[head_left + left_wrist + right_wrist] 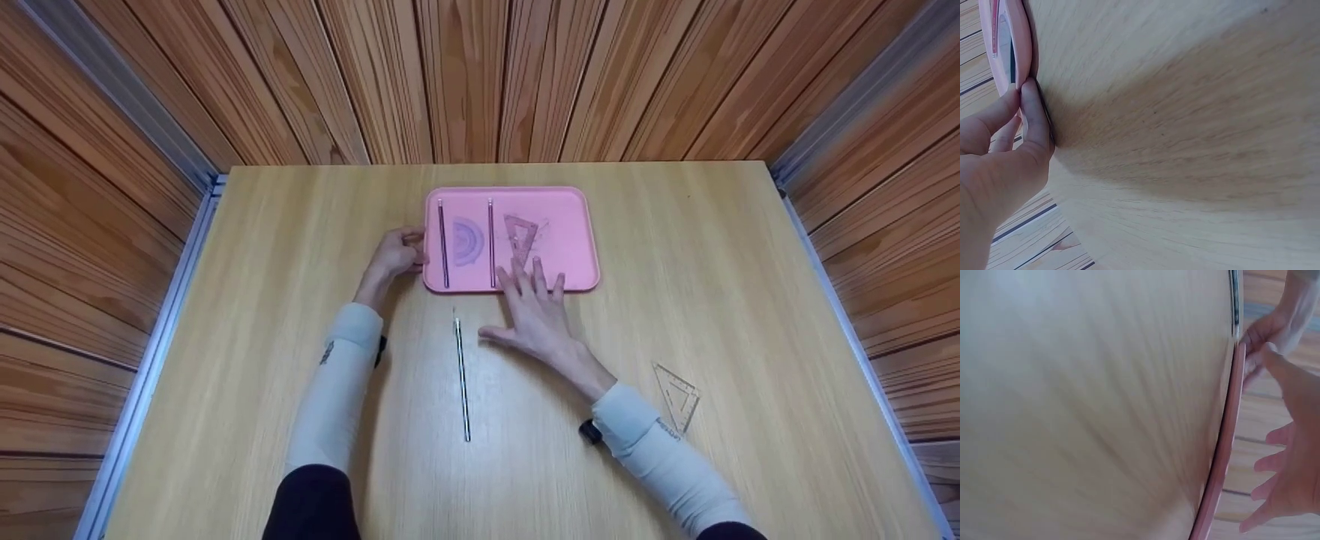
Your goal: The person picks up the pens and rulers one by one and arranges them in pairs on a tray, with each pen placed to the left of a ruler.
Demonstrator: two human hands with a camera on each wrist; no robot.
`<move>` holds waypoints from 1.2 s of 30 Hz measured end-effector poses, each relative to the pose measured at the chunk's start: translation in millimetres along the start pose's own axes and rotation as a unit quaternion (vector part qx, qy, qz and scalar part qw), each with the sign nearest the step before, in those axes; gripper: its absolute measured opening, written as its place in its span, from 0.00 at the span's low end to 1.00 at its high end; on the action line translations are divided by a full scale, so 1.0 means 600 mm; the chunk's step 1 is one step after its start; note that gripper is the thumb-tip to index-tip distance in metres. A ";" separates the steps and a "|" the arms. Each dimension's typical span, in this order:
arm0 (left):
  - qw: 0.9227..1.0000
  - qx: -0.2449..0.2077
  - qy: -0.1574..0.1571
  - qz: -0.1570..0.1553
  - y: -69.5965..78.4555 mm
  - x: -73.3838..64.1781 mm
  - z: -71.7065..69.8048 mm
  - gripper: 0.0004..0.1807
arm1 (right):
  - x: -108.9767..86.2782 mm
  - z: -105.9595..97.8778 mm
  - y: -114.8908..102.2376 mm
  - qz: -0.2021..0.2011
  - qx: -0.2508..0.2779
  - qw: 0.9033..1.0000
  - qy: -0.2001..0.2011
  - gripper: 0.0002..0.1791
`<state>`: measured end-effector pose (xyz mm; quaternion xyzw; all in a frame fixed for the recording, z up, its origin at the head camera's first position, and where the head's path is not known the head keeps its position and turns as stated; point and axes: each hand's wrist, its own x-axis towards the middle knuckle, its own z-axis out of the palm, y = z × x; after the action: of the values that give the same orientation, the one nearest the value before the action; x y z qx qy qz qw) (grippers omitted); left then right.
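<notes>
My left hand pinches the left rim of a pink tray between thumb and fingers, close up in the left wrist view. Over the tray's front edge, my right hand spreads its fingers wide, palm down, and grips nothing. Its fingertips overlap the tray near a clear set square. Also in the tray lie a dark pencil along the left side, a bluish protractor and a second pencil. On the table in front, between my arms, lies a silvery pencil.
Another clear set square lies on the wooden table, beside my right forearm. Wood-plank walls stand behind the table and on both sides, with metal rails along the side edges.
</notes>
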<state>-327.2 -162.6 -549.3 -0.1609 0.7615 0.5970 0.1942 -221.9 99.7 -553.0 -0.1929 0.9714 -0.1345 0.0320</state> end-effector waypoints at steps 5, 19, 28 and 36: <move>1.000 0.003 0.001 -0.013 0.001 -0.002 0.000 0.33 | -0.021 0.007 -0.020 -0.026 -0.005 1.000 0.006 0.58; 1.000 0.017 0.001 -0.010 0.000 -0.003 -0.001 0.32 | -0.068 0.009 -0.083 -0.080 -0.034 0.996 0.021 0.49; 1.000 0.007 -0.002 -0.010 0.000 -0.002 -0.001 0.33 | -0.103 0.024 -0.124 -0.102 -0.068 0.992 -0.009 0.42; 1.000 0.001 -0.003 -0.008 0.000 -0.003 -0.002 0.34 | -0.115 0.043 -0.145 -0.133 -0.067 0.988 -0.050 0.28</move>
<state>-325.8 -163.5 -548.2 -0.1648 0.7602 0.5954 0.2010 -123.2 42.7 -553.4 -0.3282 0.9413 -0.0622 0.0492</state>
